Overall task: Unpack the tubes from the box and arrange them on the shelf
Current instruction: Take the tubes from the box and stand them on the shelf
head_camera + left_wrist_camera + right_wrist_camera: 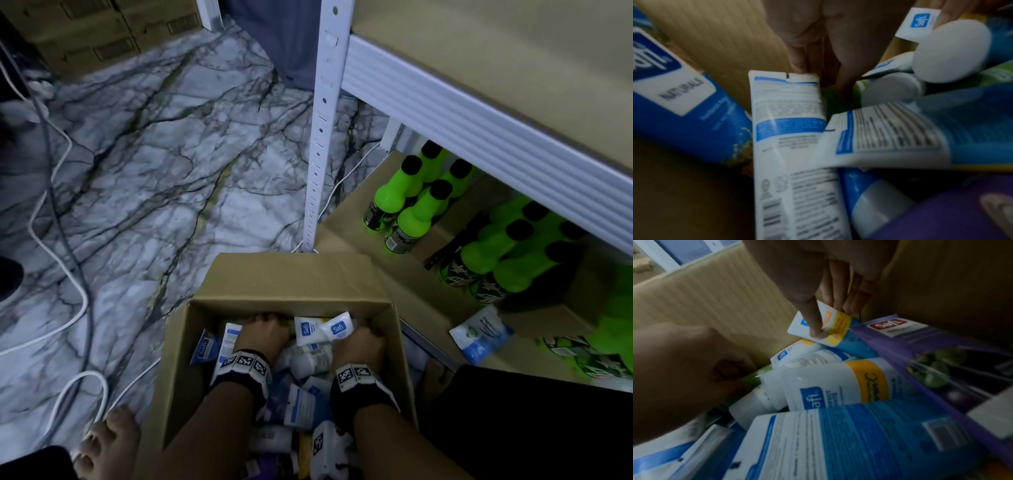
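An open cardboard box stands on the floor, filled with several white and blue Safi tubes. Both hands are down inside it by the far wall. My left hand reaches between the tubes, and its fingers and thumb straddle a green tube; one fingertip touches a white tube's crimped end. My right hand pinches the flat end of a white tube with a yellow band, thumb on top. The brown shelf is to the right.
Green bottles and a white and blue packet occupy the low shelf, under a white beam. A white post stands beyond the box. Cables cross the marble floor. A bare foot is at the left. A purple carton lies in the box.
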Available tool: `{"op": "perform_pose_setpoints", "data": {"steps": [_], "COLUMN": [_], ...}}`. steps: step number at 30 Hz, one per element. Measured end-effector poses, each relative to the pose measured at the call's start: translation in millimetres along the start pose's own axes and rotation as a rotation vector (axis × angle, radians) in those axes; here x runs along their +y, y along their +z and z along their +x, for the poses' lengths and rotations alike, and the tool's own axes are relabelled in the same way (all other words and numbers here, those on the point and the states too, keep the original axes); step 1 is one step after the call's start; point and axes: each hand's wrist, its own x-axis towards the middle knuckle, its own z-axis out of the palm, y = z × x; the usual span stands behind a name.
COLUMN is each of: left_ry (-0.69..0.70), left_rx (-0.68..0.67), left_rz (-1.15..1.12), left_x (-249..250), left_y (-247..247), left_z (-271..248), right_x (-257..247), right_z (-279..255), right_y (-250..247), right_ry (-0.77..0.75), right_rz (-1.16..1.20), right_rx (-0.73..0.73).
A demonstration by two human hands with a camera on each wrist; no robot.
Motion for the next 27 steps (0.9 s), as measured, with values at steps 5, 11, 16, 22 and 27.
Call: {"op": "perform_pose_setpoints", "data": {"steps": [5, 11, 16, 22, 27], "left_ry": [-0.016, 0.040, 0.164, 0.149, 0.107], "left_rx": [-0.032, 0.006, 0.101, 0.414, 0.676], "left_rz": [-0.017, -0.192, -0.355, -0.620, -0.890], "left_x": [-12.5, -22.2, -26.7, -21.6, -14.3], "left_y": [-9.9, -40.5, -73.0, -118.5, -179.3], "left_z": [-13.9, -42.0, -72.2, -105.0, -130.8], "right_x": [7.0, 11.8, 1.9, -15.0, -26.0], "right_z": [-0.3, -12.3, -32.1, -58.9, -83.0], "right_y": [-19.0, -52.9, -83.4, -139.4, -194.0], "right_ry": [-0.088, -0.226, -0.359, -0.497, -0.619], "right_rz": [0.019, 0.167, 0.348, 0.468, 0.582], "right_rx": [-0.100, -0.146, -0.049, 0.023, 0.125]}}
